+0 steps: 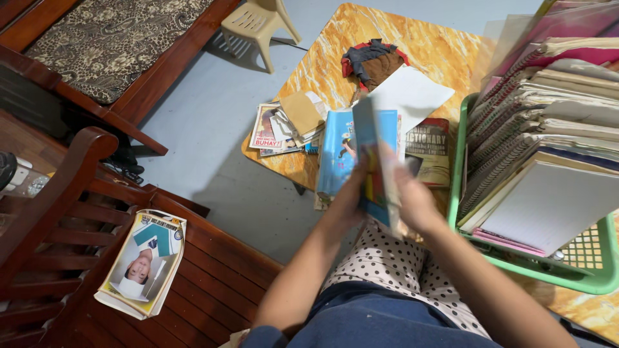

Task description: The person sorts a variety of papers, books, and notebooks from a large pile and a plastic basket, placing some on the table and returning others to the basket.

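Polka-dot shorts, dark blue top, bare forearms

Both hands, left hand and right hand, meet around an upright book just above the lap, at the near edge of a marble-patterned table; to the right, a green basket packed with notebooks walls off that side, close by the right forearm; ahead, a white sheet, a dictionary and a bundle of cloth lie on the tabletop; to the left on the table, a loose paper pile crowds the corner; bare tabletop shows at the far end; left of the table, grey floor lies open as far as a wooden bench carrying a magazine; a plastic chair stands far off.
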